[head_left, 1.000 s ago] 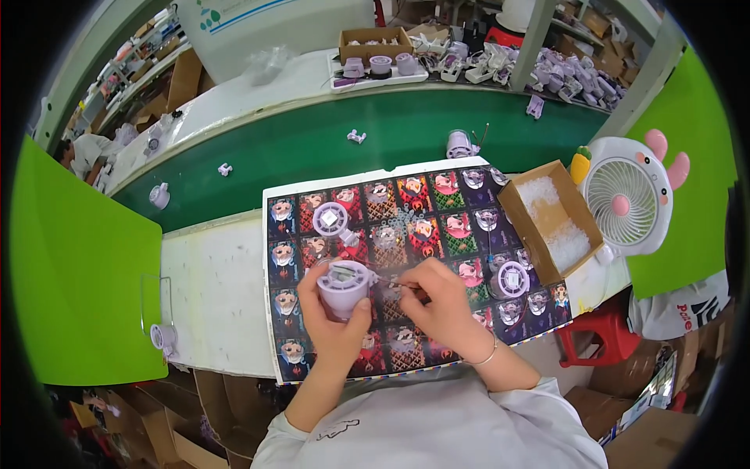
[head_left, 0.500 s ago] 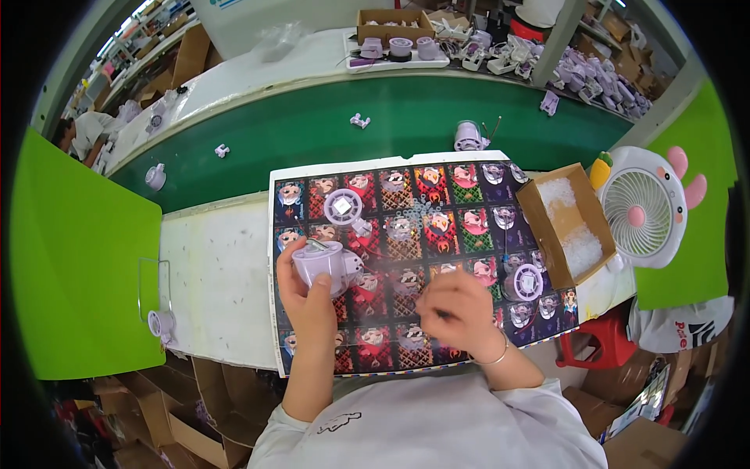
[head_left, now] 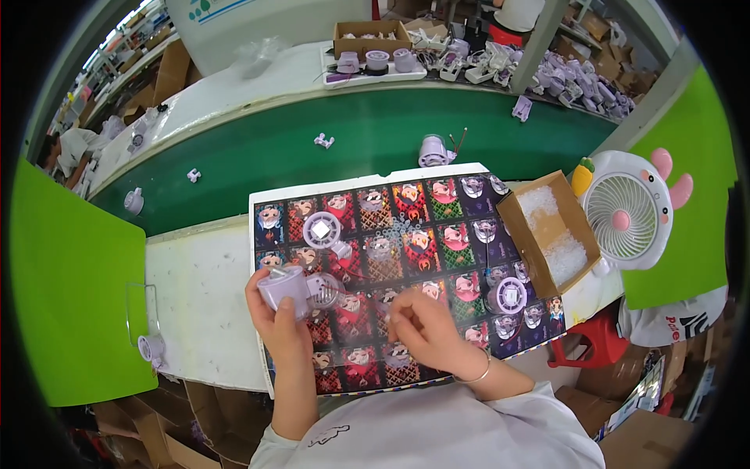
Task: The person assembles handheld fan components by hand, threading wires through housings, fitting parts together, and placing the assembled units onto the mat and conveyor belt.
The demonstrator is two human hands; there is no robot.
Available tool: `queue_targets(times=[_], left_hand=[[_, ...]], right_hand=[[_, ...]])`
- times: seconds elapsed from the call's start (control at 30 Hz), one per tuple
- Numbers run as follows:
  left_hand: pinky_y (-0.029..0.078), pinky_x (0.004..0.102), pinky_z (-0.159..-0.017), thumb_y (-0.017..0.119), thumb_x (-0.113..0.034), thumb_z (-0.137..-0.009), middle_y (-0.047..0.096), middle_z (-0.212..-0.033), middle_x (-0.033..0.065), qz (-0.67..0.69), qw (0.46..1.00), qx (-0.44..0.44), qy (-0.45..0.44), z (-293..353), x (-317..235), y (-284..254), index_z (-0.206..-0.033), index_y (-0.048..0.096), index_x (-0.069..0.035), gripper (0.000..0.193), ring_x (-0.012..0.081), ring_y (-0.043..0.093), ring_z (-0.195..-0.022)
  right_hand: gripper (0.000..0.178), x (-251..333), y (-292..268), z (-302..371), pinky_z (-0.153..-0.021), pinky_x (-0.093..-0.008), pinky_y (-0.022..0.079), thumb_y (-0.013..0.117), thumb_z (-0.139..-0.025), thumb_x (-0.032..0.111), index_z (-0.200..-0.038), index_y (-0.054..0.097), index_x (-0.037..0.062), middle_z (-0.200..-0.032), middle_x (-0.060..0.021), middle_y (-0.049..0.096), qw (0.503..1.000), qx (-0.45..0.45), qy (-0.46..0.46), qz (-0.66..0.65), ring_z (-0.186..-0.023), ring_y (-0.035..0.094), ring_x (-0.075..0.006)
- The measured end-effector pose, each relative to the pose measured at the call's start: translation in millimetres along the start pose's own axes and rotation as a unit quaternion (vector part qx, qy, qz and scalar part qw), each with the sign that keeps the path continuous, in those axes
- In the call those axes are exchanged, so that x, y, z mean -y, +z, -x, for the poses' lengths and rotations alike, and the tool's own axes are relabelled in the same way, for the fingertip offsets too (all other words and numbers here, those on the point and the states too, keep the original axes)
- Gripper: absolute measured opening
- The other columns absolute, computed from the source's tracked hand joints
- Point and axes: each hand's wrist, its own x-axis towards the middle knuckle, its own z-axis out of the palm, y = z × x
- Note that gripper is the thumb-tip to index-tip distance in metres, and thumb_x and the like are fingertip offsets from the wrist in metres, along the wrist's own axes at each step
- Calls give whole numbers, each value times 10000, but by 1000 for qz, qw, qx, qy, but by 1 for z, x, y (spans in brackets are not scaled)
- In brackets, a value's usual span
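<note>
Hands apart: left hand (head_left: 283,334) clamped round the housing (head_left: 281,291), over the left of the mat (head_left: 422,258); right hand (head_left: 422,328) curled above the mat's middle, its contents too blurred to tell. Housing looks light, stiff, slick; best gripped round its sides. Box (head_left: 519,242) at the mat's right edge.

A white table (head_left: 195,305) bears a picture-covered mat (head_left: 466,286), on which lie two round lilac housings (head_left: 321,230)

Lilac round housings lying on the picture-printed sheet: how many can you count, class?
2: the upper-left housing and the lower-right housing. The left hand holds another housing, not counted; more could be hidden.
</note>
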Motion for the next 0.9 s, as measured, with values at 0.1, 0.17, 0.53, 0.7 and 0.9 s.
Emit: queue_targets(times=[0.1, 0.17, 0.53, 0.7, 0.9], left_hand=[[441, 401, -1011, 509, 26, -766, 509, -1232, 156, -57, 997, -18, 46, -6, 14, 1, -1319, 420, -32, 563, 257, 549, -1136], [433, 397, -1014, 535, 7, -757, 487, -1244, 128, -106, 993, -17, 55, -9, 19, 5, -1320, 424, -35, 575, 249, 531, -1152], [541, 441, -876, 750, -361, -759, 576, -1181, 195, 129, 968, 179, -118, 19, 22, 34, -1375, 365, -9, 807, 321, 632, -1033], [537, 427, -889, 751, -370, -760, 571, -1197, 186, 160, 955, 194, -155, 28, 23, 35, -1363, 378, -18, 792, 316, 630, -1035], [535, 421, -903, 754, -418, -748, 581, -1193, 172, 114, 966, 185, -138, 34, 28, 36, -1375, 390, -37, 819, 298, 629, -1051]], right_hand=[[50, -5, -4, -10, -588, -222, 485, 508, -947, -10, -977, 501, 29, -758, -41, 595, 996, -65, 61, -5, -684, 616, -100], [58, -11, -9, -14, -623, -220, 488, 502, -955, -12, -984, 512, 37, -793, -29, 599, 993, -99, 56, -17, -702, 612, -89], [210, 13, -19, -19, -618, -237, 482, 626, -847, -58, -1045, 665, 1, -918, -86, 642, 997, -39, -59, -14, -739, 621, -113], [225, 10, -25, -12, -564, -218, 478, 639, -823, -76, -1030, 693, -8, -866, -90, 664, 999, -3, -17, -41, -654, 627, -102], [210, 9, -14, -10, -520, -205, 450, 625, -781, -101, -947, 706, -1, -813, -63, 663, 995, -85, -49, 20, -597, 596, -78]])
